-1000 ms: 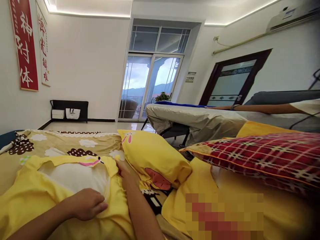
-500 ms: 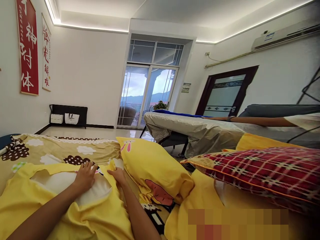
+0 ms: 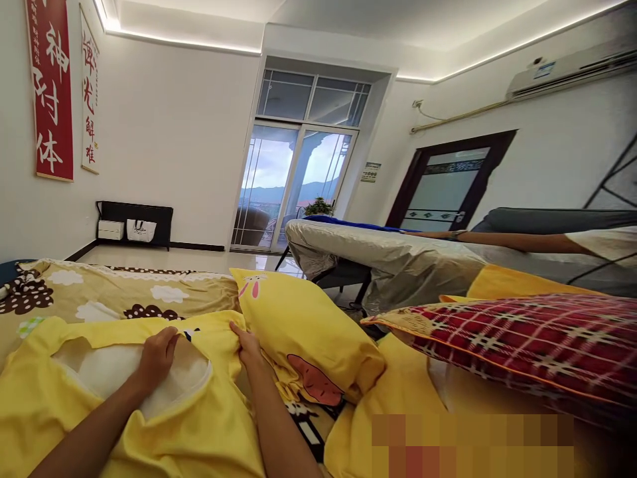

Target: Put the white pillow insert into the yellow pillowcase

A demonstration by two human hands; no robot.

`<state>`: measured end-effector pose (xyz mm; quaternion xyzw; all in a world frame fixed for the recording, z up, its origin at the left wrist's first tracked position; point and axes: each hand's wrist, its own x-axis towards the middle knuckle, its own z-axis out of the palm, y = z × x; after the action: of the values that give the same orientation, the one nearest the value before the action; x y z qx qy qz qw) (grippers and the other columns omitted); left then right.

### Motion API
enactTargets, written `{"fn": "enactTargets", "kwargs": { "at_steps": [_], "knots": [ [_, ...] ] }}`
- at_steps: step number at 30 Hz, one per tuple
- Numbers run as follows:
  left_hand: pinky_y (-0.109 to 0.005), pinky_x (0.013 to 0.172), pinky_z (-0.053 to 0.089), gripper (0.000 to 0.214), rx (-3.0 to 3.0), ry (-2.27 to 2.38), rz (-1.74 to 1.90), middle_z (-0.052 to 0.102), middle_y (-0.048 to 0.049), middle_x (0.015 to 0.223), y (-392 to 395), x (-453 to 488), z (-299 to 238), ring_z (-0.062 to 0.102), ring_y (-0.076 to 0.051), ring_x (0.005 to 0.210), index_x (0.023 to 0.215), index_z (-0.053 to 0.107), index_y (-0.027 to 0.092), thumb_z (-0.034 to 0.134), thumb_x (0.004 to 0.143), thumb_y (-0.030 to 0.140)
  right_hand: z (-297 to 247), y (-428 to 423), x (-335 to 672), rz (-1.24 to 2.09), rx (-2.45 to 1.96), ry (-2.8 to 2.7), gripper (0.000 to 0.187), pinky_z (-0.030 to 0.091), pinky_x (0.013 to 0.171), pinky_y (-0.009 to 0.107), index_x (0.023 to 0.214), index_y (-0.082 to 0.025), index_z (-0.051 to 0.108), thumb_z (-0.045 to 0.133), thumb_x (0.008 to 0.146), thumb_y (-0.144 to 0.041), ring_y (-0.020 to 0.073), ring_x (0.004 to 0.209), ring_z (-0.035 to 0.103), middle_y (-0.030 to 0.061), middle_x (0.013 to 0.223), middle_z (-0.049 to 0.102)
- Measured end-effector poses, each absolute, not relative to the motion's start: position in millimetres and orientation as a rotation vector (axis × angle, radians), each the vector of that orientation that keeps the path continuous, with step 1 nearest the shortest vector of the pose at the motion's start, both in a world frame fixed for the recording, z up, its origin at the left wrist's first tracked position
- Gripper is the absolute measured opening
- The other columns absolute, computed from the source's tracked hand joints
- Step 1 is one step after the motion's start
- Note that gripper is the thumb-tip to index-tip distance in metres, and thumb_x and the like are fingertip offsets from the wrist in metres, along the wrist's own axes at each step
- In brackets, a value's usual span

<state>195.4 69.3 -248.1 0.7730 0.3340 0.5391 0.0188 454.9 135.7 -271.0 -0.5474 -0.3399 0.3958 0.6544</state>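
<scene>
A yellow pillowcase point(image 3: 209, 425) lies in front of me with a white pillow point(image 3: 104, 372) showing through its open side. My left hand point(image 3: 156, 355) rests on the white pillow inside the opening, its fingers curled at the far edge of the case. My right hand point(image 3: 247, 345) pinches the yellow fabric at the case's right corner. Just to the right leans a yellow cartoon-print pillow point(image 3: 303, 332).
A red plaid pillow point(image 3: 522, 345) lies at the right on yellow bedding. A patterned yellow-brown quilt point(image 3: 109, 289) spreads behind the case. Beyond stands a covered folding bed point(image 3: 388, 259), over which another person's arm point(image 3: 497, 238) stretches. Glass balcony doors point(image 3: 293, 186) are at the back.
My left hand moved from the near edge of the opening onto the white pillow and further in. My right hand stayed at the right corner, gripping the fabric.
</scene>
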Motion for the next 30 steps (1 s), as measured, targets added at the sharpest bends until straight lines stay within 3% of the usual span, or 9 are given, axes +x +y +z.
{"fn": "enactTargets", "kwargs": {
  "at_steps": [6,9,12,17,21,24,27,30],
  "knots": [
    [-0.026,0.053,0.026,0.029,2.628,0.974,1.785,0.049,-0.0002,0.053,60.8,184.8,-246.4,0.044,-0.011,0.051,0.058,0.040,0.019,0.044,0.087,0.019,-256.5,110.0,475.6,1.016,-1.284,-0.766,0.031,0.046,0.053,0.024,0.079,-0.019,0.054,0.055,0.074,-0.050,0.0127,0.060,0.057,0.0028,0.075,0.064],
    [-0.027,0.053,0.026,0.030,2.528,1.058,1.764,0.047,-0.0015,0.052,57.2,181.9,-247.2,0.043,-0.012,0.051,0.055,0.038,0.019,0.038,0.086,0.021,-247.9,99.6,471.2,1.085,-1.329,-0.877,0.040,0.047,0.055,0.026,0.082,-0.018,0.057,0.050,0.078,-0.057,0.0146,0.062,0.059,0.0066,0.077,0.065],
    [-0.028,0.055,0.028,0.034,2.587,1.150,1.520,0.051,-0.0040,0.053,54.6,177.2,-242.8,0.046,-0.014,0.053,0.054,0.041,0.019,0.036,0.086,0.027,-239.0,99.6,458.1,1.069,-1.371,-1.040,0.044,0.048,0.059,0.029,0.090,-0.016,0.061,0.058,0.074,-0.057,0.0190,0.071,0.062,0.0104,0.087,0.067],
    [-0.029,0.056,0.026,0.044,2.820,1.216,0.861,0.060,-0.0048,0.058,54.5,158.0,-225.1,0.052,-0.015,0.055,0.055,0.055,0.018,0.036,0.090,0.039,-225.4,110.8,436.2,0.770,-1.452,-1.260,0.033,0.046,0.065,0.027,0.084,-0.015,0.061,0.065,0.069,-0.044,0.0231,0.083,0.060,0.0091,0.094,0.068],
    [-0.029,0.059,0.028,0.056,2.474,1.780,0.820,0.069,-0.0096,0.073,59.8,142.6,-212.3,0.061,-0.019,0.068,0.066,0.065,0.017,0.023,0.095,0.039,-211.9,106.2,422.1,0.499,-1.588,-1.410,0.034,0.040,0.064,0.027,0.075,-0.014,0.059,0.060,0.072,-0.048,0.0218,0.077,0.058,0.0102,0.083,0.066],
    [-0.029,0.057,0.026,0.046,2.275,2.053,0.810,0.069,-0.0103,0.076,59.0,141.7,-211.5,0.061,-0.021,0.070,0.069,0.066,0.017,0.031,0.091,0.037,-204.0,99.7,407.3,0.321,-1.687,-1.523,0.038,0.037,0.068,0.028,0.074,-0.015,0.058,0.065,0.068,-0.052,0.0217,0.079,0.056,0.0112,0.086,0.065],
    [-0.028,0.057,0.026,0.036,2.524,1.705,0.791,0.067,-0.0063,0.069,51.5,146.4,-217.5,0.058,-0.017,0.064,0.062,0.060,0.018,0.038,0.087,0.033,-200.9,101.7,394.7,0.208,-1.737,-1.616,0.031,0.035,0.074,0.028,0.083,-0.016,0.059,0.070,0.067,-0.041,0.0223,0.088,0.055,0.0106,0.094,0.064],
    [-0.027,0.056,0.024,0.031,2.750,1.230,0.773,0.061,-0.0027,0.061,45.2,149.2,-224.1,0.051,-0.013,0.057,0.057,0.051,0.017,0.042,0.084,0.029,-200.3,110.5,396.8,0.163,-1.785,-1.604,0.007,0.035,0.078,0.028,0.080,-0.015,0.060,0.060,0.072,-0.015,0.0219,0.090,0.056,0.0100,0.087,0.065]
  ]
}}
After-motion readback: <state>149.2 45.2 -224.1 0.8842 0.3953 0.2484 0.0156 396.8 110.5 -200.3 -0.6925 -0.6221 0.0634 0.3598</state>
